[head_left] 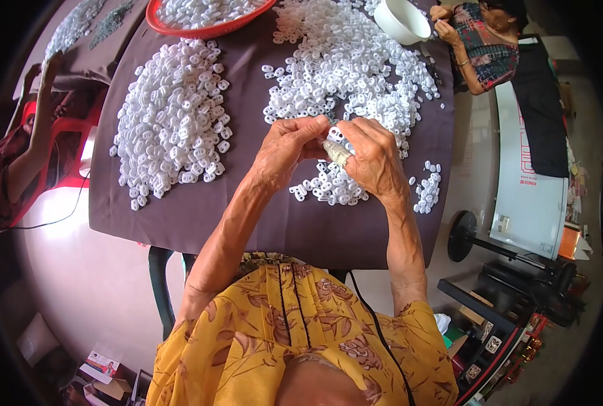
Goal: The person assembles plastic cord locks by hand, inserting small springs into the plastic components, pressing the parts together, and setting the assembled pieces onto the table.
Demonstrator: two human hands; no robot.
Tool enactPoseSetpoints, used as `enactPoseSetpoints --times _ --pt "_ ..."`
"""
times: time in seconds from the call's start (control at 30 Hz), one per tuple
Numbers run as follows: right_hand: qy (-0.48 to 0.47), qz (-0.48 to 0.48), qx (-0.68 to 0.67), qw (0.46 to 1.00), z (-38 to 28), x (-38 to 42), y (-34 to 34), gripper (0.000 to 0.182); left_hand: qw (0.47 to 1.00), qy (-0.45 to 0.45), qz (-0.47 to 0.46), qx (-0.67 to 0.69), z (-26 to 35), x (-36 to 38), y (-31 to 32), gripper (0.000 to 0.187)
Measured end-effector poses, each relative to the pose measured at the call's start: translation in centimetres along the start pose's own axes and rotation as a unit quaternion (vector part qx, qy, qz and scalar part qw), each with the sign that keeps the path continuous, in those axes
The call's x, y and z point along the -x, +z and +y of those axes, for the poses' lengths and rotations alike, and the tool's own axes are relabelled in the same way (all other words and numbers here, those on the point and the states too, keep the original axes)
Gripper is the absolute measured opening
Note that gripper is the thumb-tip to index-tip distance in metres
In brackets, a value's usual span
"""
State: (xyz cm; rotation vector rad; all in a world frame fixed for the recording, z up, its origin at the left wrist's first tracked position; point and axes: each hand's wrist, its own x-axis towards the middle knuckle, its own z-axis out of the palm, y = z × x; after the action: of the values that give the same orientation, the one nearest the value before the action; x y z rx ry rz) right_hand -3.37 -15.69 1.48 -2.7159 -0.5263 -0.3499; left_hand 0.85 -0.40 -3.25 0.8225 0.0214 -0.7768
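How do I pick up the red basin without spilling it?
Probably by the rim, left and right ends together, coming from the near side: the red basin looks wide and shallow, its near edge is exposed, and small white pieces heap inside, so lifting level should help.

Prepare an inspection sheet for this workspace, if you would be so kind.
Surface: brown cloth, bare along the near edge.
Job's things: white pieces in several heaps.
Clutter: red basin holding pieces, and white bowl, both toward the far side.
Hands: left hand and right hand close together; what their fingers hold is unclear.
Cables: black cord along yellow shirt; thin wire at left.
Surroundings: one person at left, another at right.
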Motion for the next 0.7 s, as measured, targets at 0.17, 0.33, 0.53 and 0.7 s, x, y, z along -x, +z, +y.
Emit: enactPoseSetpoints --times 0.17,0.33,0.53,0.7 --pt "0.009 -0.002 0.004 1.0 0.0 0.1 0.3 0.028 0.999 0.003 -0.011 -0.036 0.2 0.1 0.0 0.019" --pt "-0.007 -0.009 0.018 1.0 0.1 0.1 0.4 0.027 0.999 0.004 -0.021 -0.049 0.0 -0.1 -0.4 0.016" --pt "-0.008 -0.004 0.009 1.0 0.3 0.1 0.7 0.022 0.998 0.002 -0.018 -0.063 0.1 -0.1 -0.3 0.016" --pt "-0.035 0.02 -0.031 0.999 0.9 0.3 1.5 0.016 0.997 0.006 -0.013 -0.075 -0.6 -0.4 -0.7 0.017"
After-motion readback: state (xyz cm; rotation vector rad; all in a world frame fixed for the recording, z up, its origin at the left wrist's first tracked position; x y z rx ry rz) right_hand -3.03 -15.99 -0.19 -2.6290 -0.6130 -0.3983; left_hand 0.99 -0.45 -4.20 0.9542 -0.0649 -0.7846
